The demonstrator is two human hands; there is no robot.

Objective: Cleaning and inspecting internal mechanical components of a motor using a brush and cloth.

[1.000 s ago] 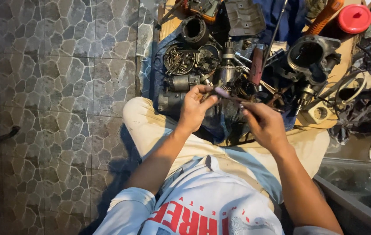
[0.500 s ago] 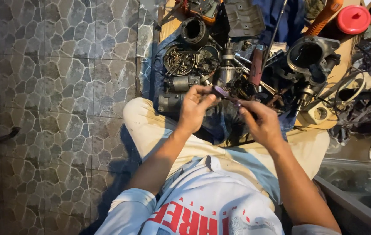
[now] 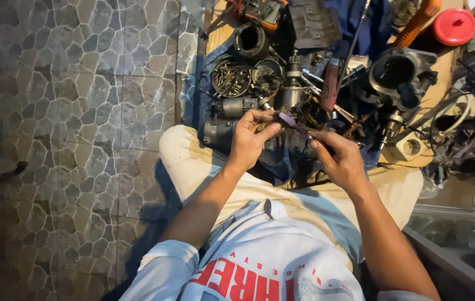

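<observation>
- I am pinching a small purple strip between both hands, its long axis running across from my left hand to my right hand.
- Both hands are closing on its ends, equally near.

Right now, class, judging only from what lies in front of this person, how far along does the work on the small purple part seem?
Done: a motor housing and loose metal parts already lie taken apart on the cloth. In hand: the left hand and right hand both pinch a small purple part between the fingers. Left: the tray of screws and scattered pieces remain unassembled.
</observation>
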